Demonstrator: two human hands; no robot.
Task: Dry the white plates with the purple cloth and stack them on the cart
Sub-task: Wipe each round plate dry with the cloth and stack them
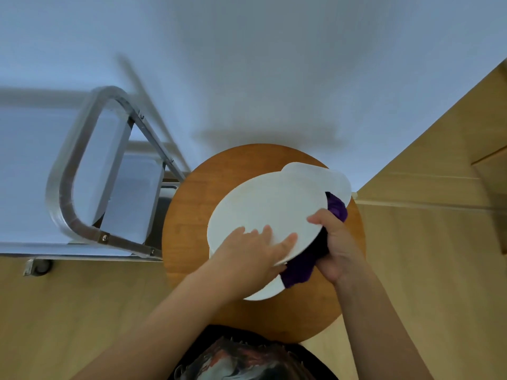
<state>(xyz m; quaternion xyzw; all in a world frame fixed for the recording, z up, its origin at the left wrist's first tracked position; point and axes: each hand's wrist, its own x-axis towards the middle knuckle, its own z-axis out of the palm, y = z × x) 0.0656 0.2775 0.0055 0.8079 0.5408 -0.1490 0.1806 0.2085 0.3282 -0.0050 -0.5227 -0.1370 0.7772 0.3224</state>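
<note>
Head view | left hand point(255, 249): fingers flat on top plate point(263, 212), thumb under its near rim, gripping | right hand point(336, 246): curled round cloth point(299, 270) against plate's right underside | beneath grip: more plates point(337, 179) on round table point(192, 204) | left of grip: cart point(71, 171)

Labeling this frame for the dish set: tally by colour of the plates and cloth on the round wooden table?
White: at least 3 plates: the tilted top plate held by the left hand, one showing behind it, one below
Purple: 1 cloth, gripped by the right hand
Total: at least 4; more plates may be hidden under the stack.
</note>
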